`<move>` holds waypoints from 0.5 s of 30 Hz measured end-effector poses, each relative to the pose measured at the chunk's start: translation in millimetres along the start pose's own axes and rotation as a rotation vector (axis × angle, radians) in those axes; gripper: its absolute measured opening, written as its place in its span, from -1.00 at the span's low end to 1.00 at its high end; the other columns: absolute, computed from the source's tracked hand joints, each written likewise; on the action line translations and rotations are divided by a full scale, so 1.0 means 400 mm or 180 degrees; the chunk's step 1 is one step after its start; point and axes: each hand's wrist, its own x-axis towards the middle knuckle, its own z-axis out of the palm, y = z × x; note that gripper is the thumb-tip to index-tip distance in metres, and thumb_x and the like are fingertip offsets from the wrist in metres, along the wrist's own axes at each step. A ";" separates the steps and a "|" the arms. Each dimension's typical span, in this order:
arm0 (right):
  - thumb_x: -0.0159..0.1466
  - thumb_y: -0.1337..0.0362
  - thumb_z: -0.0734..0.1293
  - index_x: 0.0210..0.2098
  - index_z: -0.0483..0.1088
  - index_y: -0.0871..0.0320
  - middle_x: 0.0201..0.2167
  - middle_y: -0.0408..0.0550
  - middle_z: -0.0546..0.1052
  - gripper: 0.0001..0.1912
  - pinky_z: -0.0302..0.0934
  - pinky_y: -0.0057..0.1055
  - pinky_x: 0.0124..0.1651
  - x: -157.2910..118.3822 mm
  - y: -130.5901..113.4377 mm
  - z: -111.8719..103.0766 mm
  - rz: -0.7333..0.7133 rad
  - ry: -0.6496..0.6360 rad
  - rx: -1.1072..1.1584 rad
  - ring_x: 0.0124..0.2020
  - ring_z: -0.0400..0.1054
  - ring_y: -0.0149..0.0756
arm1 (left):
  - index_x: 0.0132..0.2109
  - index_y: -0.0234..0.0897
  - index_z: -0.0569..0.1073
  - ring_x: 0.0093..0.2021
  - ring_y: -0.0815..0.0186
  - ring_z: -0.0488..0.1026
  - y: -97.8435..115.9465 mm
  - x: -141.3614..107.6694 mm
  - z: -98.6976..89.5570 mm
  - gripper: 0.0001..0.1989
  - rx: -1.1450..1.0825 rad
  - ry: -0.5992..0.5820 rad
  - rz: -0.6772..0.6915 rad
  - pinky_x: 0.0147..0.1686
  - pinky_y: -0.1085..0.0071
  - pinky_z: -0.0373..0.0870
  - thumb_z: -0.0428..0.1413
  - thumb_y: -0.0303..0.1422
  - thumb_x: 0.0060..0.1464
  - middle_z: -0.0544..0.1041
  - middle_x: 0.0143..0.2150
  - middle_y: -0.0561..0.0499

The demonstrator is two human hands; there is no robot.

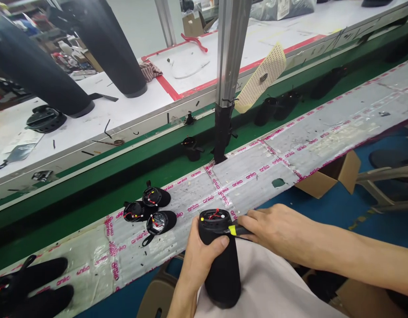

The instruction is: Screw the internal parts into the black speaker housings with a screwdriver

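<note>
"Black fabric, is it, on that cylinder with the open top (223, 274)?"

"It looks so. The person's left hand (200, 254) is wrapped around its upper part, thumb across the near side. Red wires with small white and yellow connectors (215, 215) show inside the rim."

"And the right hand (253, 223)?"

"Its fingers are curled firmly about a slim tool with a black and yellow-green handle (235, 230). The front end lies at the cylinder's side, just under the rim; whether it touches, one cannot tell."

"Where exactly is the cylinder?"

"Nearly upright, in front of the person's pale grey garment (270, 274), on the near side of a long ledge wrapped in clear plastic and pink-lettered tape (190, 188). It's unclear whether its base rests on the lap."

"What does the ledge carry?"

"A close group of three black cylinders with open, wired ends (164, 197). Farther left, a pair of black cylinders (50, 298) reaches the edge of view."

"Beyond that?"

"A green surface (151, 170) runs alongside, then a white bench with red tape (121, 112), where two tall black cylinders (107, 48) stand. A grey metal post (232, 53), black-wrapped at its foot, has a pale yellow perforated strip (253, 88) beside it."
</note>
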 end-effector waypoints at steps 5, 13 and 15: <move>0.46 0.21 0.27 -0.21 0.26 0.12 -0.43 -0.13 0.48 -0.86 -0.27 -0.27 -0.51 -0.001 0.007 0.009 -0.0050 -0.0022 -0.0142 -0.53 0.41 -0.23 | 0.07 -0.20 0.42 0.07 0.08 0.44 0.011 -0.002 0.011 -0.46 0.0321 0.0162 -0.0014 0.11 0.21 0.27 0.36 -0.20 -0.04 0.57 0.01 -0.03; 0.42 0.26 0.28 -0.21 0.23 0.11 -0.45 -0.15 0.45 -0.89 -0.30 -0.26 -0.51 -0.010 0.005 0.029 0.0029 -0.0037 -0.0307 -0.58 0.37 -0.23 | 0.16 -0.18 0.31 0.12 0.06 0.43 0.027 -0.016 0.021 -0.40 0.0772 0.0421 -0.0252 0.14 0.18 0.24 0.33 -0.27 0.00 0.54 0.08 -0.07; 0.40 0.28 0.28 -0.23 0.24 0.11 -0.46 -0.15 0.44 -0.91 -0.30 -0.27 -0.52 -0.012 0.002 0.026 0.0049 -0.0029 -0.0315 -0.61 0.33 -0.27 | 0.17 -0.17 0.29 0.12 0.04 0.44 0.030 -0.019 0.025 -0.38 0.0916 0.0461 -0.0322 0.10 0.19 0.26 0.32 -0.28 0.00 0.53 0.09 -0.08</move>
